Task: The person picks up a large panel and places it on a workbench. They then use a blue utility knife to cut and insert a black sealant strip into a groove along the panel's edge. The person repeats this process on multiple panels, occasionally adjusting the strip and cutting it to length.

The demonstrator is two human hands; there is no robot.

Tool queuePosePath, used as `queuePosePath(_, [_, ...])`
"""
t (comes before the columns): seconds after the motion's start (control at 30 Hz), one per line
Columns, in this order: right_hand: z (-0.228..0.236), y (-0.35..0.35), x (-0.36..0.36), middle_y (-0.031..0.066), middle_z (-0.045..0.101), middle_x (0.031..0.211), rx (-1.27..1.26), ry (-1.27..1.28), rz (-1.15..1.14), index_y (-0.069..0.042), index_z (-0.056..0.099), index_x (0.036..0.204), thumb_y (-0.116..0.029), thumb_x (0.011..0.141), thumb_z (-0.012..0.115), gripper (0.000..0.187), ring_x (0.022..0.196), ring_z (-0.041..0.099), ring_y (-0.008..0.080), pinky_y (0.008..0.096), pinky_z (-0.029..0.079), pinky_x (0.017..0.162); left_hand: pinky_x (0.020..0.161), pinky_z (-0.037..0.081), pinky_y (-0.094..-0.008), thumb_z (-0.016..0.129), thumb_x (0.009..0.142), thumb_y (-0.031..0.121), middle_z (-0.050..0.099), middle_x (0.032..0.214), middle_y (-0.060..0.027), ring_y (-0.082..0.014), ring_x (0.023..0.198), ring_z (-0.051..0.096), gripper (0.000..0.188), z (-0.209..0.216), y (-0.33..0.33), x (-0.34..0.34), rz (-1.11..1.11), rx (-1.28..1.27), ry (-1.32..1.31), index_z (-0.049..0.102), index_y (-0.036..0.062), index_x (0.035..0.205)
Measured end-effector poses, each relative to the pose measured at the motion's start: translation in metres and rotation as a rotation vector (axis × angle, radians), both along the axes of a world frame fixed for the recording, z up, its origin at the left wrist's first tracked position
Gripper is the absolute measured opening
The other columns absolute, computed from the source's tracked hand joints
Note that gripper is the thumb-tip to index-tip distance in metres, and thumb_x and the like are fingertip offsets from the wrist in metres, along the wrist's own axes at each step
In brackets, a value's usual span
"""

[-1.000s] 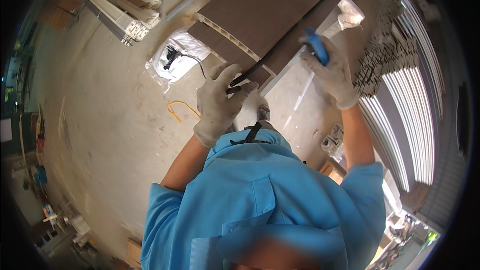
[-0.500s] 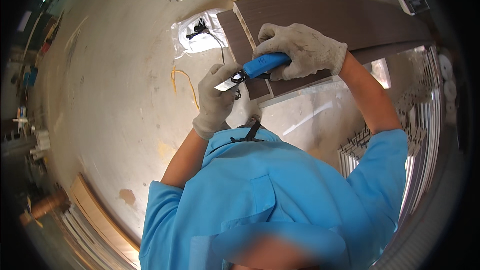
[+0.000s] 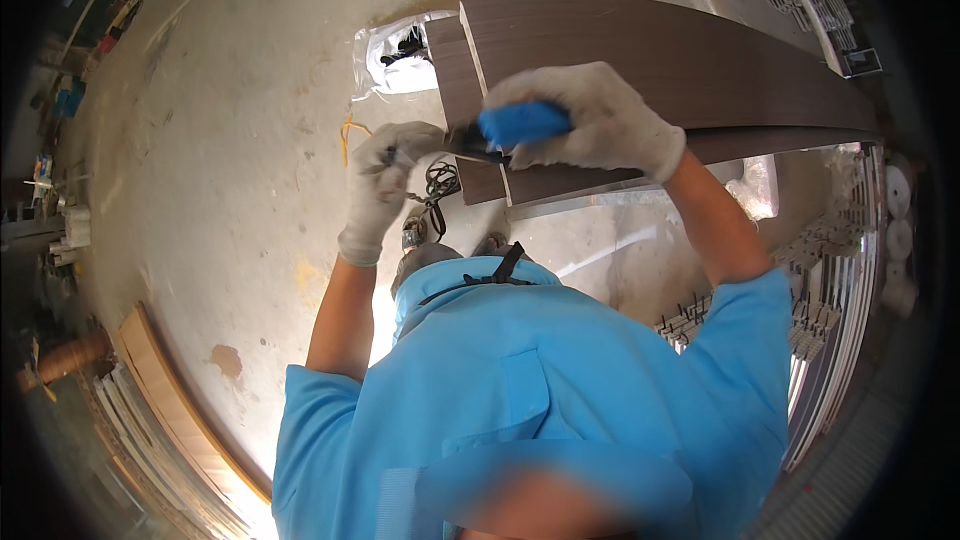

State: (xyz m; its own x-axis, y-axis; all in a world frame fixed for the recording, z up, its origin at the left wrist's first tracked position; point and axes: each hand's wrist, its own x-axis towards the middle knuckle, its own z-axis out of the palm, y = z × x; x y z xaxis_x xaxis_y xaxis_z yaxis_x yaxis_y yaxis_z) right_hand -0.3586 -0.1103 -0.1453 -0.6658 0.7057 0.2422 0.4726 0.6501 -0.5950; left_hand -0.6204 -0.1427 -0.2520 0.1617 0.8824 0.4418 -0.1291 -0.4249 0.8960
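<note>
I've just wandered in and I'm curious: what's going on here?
A person in a blue shirt and pale gloves stands by some dark brown panels. Their right hand grips a blue tool. Their left hand is raised near it; motion blur hides exactly what it holds. A tangled dark cord shows just below, and a white plastic bag lies on the floor beyond.

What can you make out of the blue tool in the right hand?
The blue tool shows a chunky, bright blue body, motion-blurred, perhaps plastic. It lies nearly level across the view, in front of the brown panels. The gloved right hand grips its right end. Its left end faces the gloved left hand. Whether the dark piece beside that end belongs to it, I can't tell.
</note>
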Motion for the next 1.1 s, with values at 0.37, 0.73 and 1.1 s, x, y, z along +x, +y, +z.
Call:
queuePosePath(0.37, [-0.021,-0.067,0.049,0.0007,0.050,0.069,-0.168,1.463,-0.459,-0.010,0.057,0.098,-0.034,0.097,0.067,0.026,0.067,0.049,0.0135,0.0283,0.043,0.065,0.053,0.034,-0.0167,0.074,0.093,0.016,0.052,0.077,0.0075,0.0015,0.060,0.041,0.026,0.053,0.053,-0.043,0.182,-0.189,0.014,0.071,-0.0008,0.112])
queuePosePath(0.73, [-0.055,-0.065,0.048,0.0071,0.058,0.077,0.819,1.674,-1.296,-0.006,0.051,0.088,-0.043,0.097,0.065,0.040,0.076,0.064,0.0260,0.0429,0.058,0.078,0.068,0.050,-0.0230,0.090,0.070,0.015,0.068,0.094,-0.0055,-0.0077,0.068,0.052,0.066,0.059,0.182,0.029,-0.575,0.029,0.541,0.064,-0.0075,0.126])
queuePosePath(1.1, [-0.055,-0.064,-0.071,0.0010,0.037,0.058,0.770,1.862,-1.213,-0.010,0.047,0.074,-0.028,0.102,0.060,0.036,0.051,0.037,0.0188,0.0353,0.037,0.053,0.064,0.049,-0.0246,0.090,0.074,0.024,0.071,0.096,-0.0106,-0.0098,0.068,0.054,0.056,0.030,0.199,0.040,-0.629,0.481,0.364,0.070,-0.0062,0.117])
